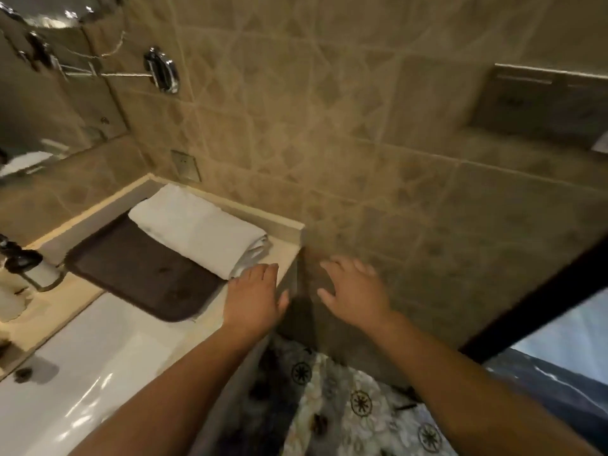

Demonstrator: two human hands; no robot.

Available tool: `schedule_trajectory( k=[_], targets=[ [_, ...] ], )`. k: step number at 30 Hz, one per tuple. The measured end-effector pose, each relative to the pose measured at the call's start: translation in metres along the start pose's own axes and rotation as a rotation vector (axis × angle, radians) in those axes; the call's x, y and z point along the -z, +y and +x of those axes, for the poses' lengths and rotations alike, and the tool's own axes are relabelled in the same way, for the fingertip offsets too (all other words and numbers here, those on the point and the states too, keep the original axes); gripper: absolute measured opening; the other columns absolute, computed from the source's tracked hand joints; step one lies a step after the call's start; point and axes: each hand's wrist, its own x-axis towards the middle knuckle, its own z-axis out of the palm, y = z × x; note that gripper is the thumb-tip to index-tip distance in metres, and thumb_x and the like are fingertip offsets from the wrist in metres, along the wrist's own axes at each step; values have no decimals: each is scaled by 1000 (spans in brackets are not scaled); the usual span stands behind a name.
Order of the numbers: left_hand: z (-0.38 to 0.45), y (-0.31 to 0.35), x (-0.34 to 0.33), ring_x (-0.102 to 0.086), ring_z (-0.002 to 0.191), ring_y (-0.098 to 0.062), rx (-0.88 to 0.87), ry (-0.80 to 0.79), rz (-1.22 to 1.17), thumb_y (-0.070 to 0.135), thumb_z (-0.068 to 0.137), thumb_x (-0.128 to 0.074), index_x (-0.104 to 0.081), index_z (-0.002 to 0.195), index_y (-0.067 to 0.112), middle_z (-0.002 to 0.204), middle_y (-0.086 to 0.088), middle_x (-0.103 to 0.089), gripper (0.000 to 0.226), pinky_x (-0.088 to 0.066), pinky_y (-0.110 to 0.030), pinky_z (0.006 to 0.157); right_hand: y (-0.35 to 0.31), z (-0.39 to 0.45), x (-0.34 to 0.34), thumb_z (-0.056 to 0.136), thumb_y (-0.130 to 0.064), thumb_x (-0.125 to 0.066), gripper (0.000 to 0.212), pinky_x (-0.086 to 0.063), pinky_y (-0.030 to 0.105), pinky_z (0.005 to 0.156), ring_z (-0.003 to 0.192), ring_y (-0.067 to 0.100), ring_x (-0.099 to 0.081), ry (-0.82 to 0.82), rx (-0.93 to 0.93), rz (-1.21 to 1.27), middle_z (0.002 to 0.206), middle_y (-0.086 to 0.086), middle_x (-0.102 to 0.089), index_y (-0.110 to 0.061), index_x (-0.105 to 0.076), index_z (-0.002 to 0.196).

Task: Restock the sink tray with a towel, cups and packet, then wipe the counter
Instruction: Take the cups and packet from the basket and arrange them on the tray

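A folded white towel (200, 228) lies across the far half of a dark brown tray (131, 268) on the beige counter (65, 301) beside the sink. My left hand (255, 294) hovers flat and empty just right of the towel's near end, over the counter's corner. My right hand (353, 287) is spread open and empty in front of the tiled wall, past the counter's end. No cups or packet are in sight.
A white sink basin (82, 373) lies at the lower left with a drain hole (23, 373). A dark soap dispenser (19, 258) stands at the left edge. A mirror (39, 93) and a chrome fitting (163, 70) hang above. The tiled wall (362, 126) bounds the counter's right end.
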Motion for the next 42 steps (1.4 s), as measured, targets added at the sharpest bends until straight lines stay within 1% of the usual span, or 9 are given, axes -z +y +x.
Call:
schedule_trajectory(
  k=[5, 8, 11, 13, 17, 27, 30, 34, 42],
  targets=[
    [-5, 116, -8, -56, 108, -30, -251, -18, -23, 52, 86, -50, -51, 129, 16, 119, -9, -60, 57, -45, -41, 86, 78, -104, 39, 84, -50, -58, 54, -41, 45, 90, 112, 31, -53, 86, -224, -68, 127, 8, -56, -26, -50, 132],
    [-18, 193, -15, -57, 102, -30, -387, -41, -17, 54, 87, -49, -55, 118, 15, 111, -9, -61, 51, -46, -41, 80, 123, -177, 62, 82, -49, -62, 52, -44, 43, 84, 105, 32, -56, 123, -350, -121, 120, 9, -58, -25, -53, 127],
    [-46, 278, -22, -59, 102, -30, -520, -60, -49, 53, 85, -53, -56, 123, 16, 113, -9, -63, 53, -48, -42, 80, 165, -259, 81, 84, -50, -59, 54, -44, 46, 90, 113, 32, -53, 140, -473, -141, 129, 9, -55, -24, -49, 130],
    [-70, 333, -25, -60, 102, -31, -615, -62, -115, 48, 82, -61, -57, 124, 14, 115, -10, -64, 54, -49, -42, 80, 192, -316, 94, 86, -51, -56, 55, -41, 46, 96, 119, 30, -50, 150, -554, -162, 135, 7, -52, -26, -47, 134],
    [-130, 439, -36, -61, 98, -32, -755, -57, -218, 40, 78, -69, -61, 118, 11, 109, -10, -65, 50, -49, -44, 79, 237, -430, 118, 86, -48, -58, 54, -40, 44, 94, 118, 29, -50, 152, -670, -185, 134, 5, -53, -25, -48, 134],
    [-313, 688, -60, -60, 106, -26, -1057, -136, -331, 52, 83, -54, -53, 126, 20, 118, -5, -64, 54, -46, -43, 87, 324, -704, 173, 78, -50, -62, 58, -42, 45, 89, 113, 28, -52, 88, -993, -288, 127, 5, -55, -24, -50, 129],
    [-344, 739, -66, -56, 112, -23, -1126, -174, -353, 53, 85, -51, -51, 126, 24, 122, 0, -61, 51, -43, -42, 91, 343, -758, 183, 78, -52, -62, 61, -44, 45, 89, 113, 27, -52, 68, -1066, -311, 127, 4, -55, -23, -49, 130],
    [-367, 798, -78, -57, 108, -25, -1197, -171, -357, 50, 84, -53, -54, 119, 21, 116, -1, -62, 45, -42, -41, 86, 374, -810, 187, 78, -52, -64, 62, -45, 48, 89, 114, 28, -53, 88, -1140, -318, 127, 5, -56, -22, -52, 130],
    [-377, 912, -111, -54, 114, -28, -1263, -250, -341, 48, 88, -52, -52, 128, 18, 123, -5, -59, 50, -42, -44, 91, 458, -870, 185, 82, -54, -58, 64, -42, 47, 93, 120, 26, -48, 46, -1214, -304, 132, 3, -51, -23, -45, 136]
  ],
)
